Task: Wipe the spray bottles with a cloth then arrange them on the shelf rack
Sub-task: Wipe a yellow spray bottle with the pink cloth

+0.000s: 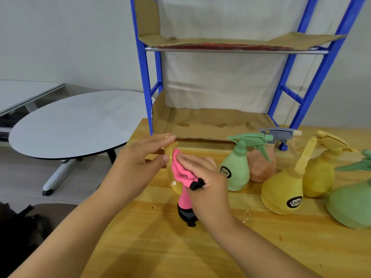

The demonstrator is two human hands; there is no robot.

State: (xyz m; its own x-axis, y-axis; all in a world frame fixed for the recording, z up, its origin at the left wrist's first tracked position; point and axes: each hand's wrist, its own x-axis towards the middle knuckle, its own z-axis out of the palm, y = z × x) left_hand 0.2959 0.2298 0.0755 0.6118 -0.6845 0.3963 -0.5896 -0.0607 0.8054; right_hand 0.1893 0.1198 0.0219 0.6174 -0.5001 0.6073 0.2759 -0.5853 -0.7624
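Early on, by my reading: left hand [140,157] pinches a bottle [170,154] over the table [160,247], right hand [208,177] curls round the cloth [180,171] pressed on it, the rack [143,77] holds none, and other bottles [234,171] wait.

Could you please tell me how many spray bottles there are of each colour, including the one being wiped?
Yellow spray bottles: 3
Green spray bottles: 2
Orange spray bottle: 1
Total: 6
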